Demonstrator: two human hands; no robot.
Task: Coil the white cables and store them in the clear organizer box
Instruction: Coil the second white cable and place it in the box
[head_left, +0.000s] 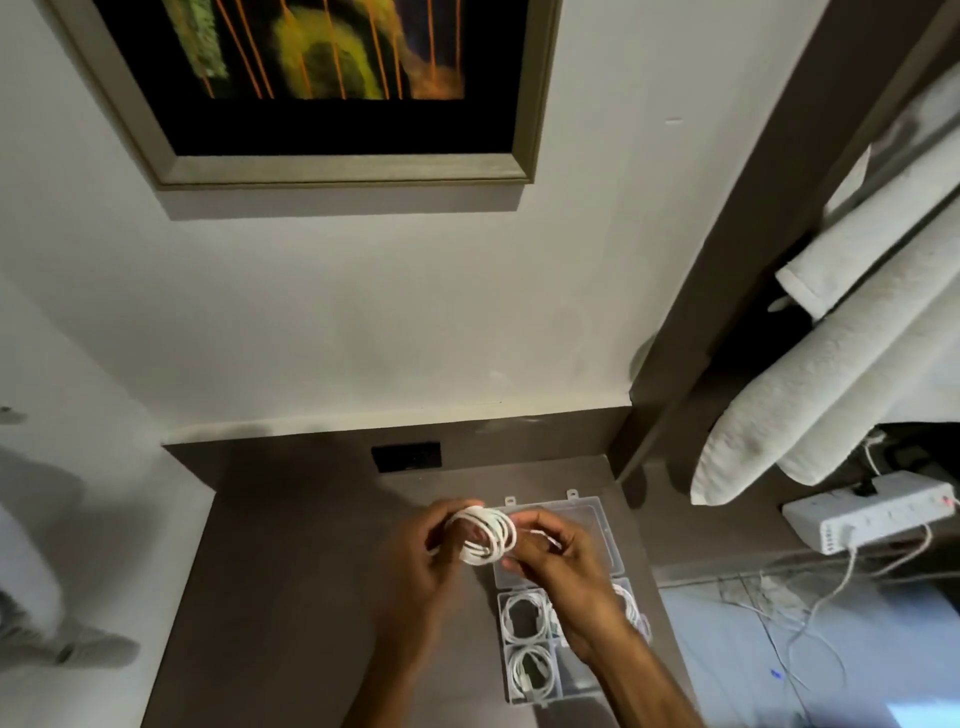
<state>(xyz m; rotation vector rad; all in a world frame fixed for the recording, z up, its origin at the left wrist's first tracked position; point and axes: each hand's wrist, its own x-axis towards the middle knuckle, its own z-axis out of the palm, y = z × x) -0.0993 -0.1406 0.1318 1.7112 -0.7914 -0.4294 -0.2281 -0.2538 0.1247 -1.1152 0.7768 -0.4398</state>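
A white cable is wound into a loose coil of several loops and held above the brown tabletop. My left hand grips the coil's left side. My right hand pinches its right side and the free end. Below and to the right lies the clear organizer box with its lid flipped open toward the wall. Two near-left compartments each hold a coiled white cable, and more coils show beside my right wrist, partly hidden by it.
A dark socket plate sits in the table's back ledge. At the right hang white towels, with a white power strip and loose cables trailing below. A framed picture hangs on the wall.
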